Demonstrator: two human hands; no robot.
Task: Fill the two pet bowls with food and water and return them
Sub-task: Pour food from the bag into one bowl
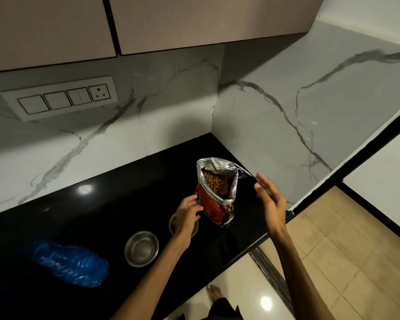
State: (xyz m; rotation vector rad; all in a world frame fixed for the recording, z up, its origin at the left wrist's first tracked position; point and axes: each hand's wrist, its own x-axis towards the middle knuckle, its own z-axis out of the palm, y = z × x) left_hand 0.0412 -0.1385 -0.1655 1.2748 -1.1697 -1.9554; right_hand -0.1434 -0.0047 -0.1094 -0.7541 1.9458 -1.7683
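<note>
A red pet food bag (217, 210) stands upright on the black counter (125, 192), its foil top open and brown kibble showing inside. My left hand (187, 215) grips the bag's left side. My right hand (267, 199) hovers just right of the bag, fingers straight, touching nothing. One steel bowl (141, 248) sits in front, with no food visible inside. A second steel bowl (172, 224) lies mostly hidden under my left hand and wrist; I cannot see what it holds.
A blue plastic water bottle (72, 264) lies on its side at the counter's left. Marble walls close the corner behind the bag. A switch panel (60, 98) is on the back wall. The counter edge runs diagonally to the right; tiled floor and my foot (215, 292) lie below.
</note>
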